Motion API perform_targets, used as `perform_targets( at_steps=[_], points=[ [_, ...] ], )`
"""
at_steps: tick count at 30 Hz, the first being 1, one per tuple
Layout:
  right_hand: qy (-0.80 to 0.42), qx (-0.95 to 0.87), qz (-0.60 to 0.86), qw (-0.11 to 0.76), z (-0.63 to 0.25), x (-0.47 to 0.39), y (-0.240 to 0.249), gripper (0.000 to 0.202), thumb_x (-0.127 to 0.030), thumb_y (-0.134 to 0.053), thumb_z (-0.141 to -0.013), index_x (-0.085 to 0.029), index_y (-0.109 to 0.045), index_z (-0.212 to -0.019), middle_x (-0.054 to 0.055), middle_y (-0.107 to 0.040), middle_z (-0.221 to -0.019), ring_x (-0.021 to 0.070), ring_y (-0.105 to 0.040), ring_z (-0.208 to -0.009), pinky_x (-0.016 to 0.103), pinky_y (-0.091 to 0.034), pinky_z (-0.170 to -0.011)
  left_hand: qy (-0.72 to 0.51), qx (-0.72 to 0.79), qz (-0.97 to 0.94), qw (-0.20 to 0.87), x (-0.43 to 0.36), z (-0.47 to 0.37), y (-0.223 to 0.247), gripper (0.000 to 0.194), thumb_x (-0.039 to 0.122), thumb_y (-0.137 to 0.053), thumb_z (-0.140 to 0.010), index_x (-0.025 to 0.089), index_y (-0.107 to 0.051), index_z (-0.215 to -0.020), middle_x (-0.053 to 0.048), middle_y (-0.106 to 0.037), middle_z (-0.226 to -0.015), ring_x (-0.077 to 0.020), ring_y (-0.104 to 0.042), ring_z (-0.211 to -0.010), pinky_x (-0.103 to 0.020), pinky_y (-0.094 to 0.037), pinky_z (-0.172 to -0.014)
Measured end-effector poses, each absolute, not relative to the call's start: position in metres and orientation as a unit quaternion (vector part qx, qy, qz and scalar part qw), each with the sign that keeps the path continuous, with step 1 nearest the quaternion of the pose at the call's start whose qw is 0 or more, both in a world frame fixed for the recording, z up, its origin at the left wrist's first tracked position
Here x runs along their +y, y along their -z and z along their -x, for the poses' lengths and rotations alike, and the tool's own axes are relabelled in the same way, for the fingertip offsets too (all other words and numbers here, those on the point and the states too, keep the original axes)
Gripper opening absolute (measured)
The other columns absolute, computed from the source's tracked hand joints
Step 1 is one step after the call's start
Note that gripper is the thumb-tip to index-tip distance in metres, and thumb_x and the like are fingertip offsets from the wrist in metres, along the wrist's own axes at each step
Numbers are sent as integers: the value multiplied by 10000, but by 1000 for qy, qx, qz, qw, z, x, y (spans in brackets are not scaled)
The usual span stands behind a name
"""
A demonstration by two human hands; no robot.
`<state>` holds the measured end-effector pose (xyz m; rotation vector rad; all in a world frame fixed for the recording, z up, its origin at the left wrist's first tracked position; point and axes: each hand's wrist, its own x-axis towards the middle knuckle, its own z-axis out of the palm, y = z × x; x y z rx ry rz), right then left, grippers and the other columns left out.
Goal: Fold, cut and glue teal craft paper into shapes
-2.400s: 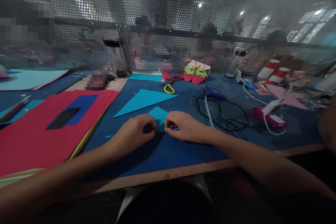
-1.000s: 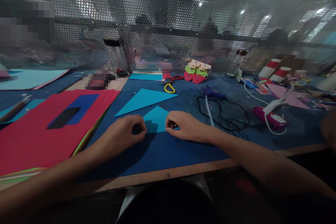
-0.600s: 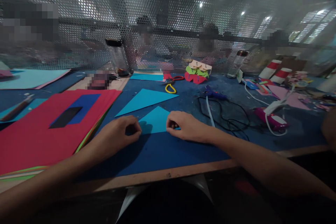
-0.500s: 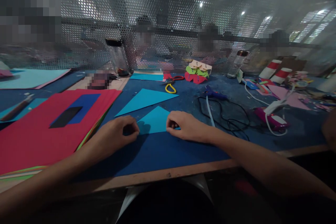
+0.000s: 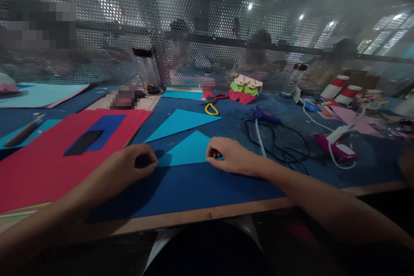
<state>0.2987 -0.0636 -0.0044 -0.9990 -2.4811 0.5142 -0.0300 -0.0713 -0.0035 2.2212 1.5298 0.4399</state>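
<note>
In front of me a triangle of folded light-blue paper lies on the blue tabletop, its long edge towards me. My left hand is closed, thumb against fingertips, at the triangle's left corner. At the right end my right hand is curled with the thumb on the long edge, covering that corner. Just behind lies a second light-blue paper triangle, flat and untouched.
Left, a stack of red sheets carries dark blue and black strips; a craft knife lies beyond. Right are a blue glue gun with a looping black cord and a magenta glue gun. Yellow-and-red-handled pliers lie behind the triangles.
My left hand has slid left along the front triangle's long edge to its left corner, uncovering more paper. My right hand stays at the right end.
</note>
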Motion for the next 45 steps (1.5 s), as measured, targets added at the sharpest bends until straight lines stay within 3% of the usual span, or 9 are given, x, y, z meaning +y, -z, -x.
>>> perform_targets(
  at_steps=[15, 20, 26, 32, 45],
  points=[
    [-195, -889, 361, 202, -298, -65, 1, 48, -188, -616, -926, -179, -623, -880, 31, -665, -913, 146, -568, -807, 273, -401, -721, -164, 564, -788, 187, -78, 53, 3, 116, 294, -591, -890, 204, -661, -870, 0, -698, -809, -211, -635, -761, -317, -454, -702],
    [-194, -890, 360, 201, -299, -64, 2, 45, -187, -620, -926, -180, -619, -881, 25, -662, -907, 143, -566, -807, 273, -402, -723, -183, 573, -786, 145, -81, 47, -2, 142, 345, -586, -903, 222, -656, -910, -15, -694, -863, -217, -631, -764, -329, -451, -700],
    [-190, -890, 367, 192, -299, -64, 2, 61, -226, -651, -941, -177, -637, -906, 33, -658, -914, 152, -568, -815, 277, -398, -725, -213, 422, -871, 131, -71, 8, -5, 162, 364, -577, -941, 245, -685, -957, -38, -693, -1038, -225, -642, -930, -318, -488, -801],
    [-184, -894, 359, 194, -297, -63, 2, 106, -265, -706, -937, -178, -647, -927, 27, -651, -919, 154, -572, -835, 270, -395, -733, -169, 323, -910, 196, -52, -18, 1, 164, 337, -576, -991, 232, -693, -946, -30, -676, -975, -186, -641, -874, -278, -478, -759],
    [-65, -933, 317, 161, -296, -69, -2, 151, -302, -613, -1013, -154, -639, -993, 80, -662, -996, 200, -565, -905, 315, -397, -783, -198, 278, -930, 135, -51, -14, 13, 139, 319, -585, -1018, 222, -684, -1018, -38, -643, -1002, -178, -631, -928, -272, -483, -815]
  ],
)
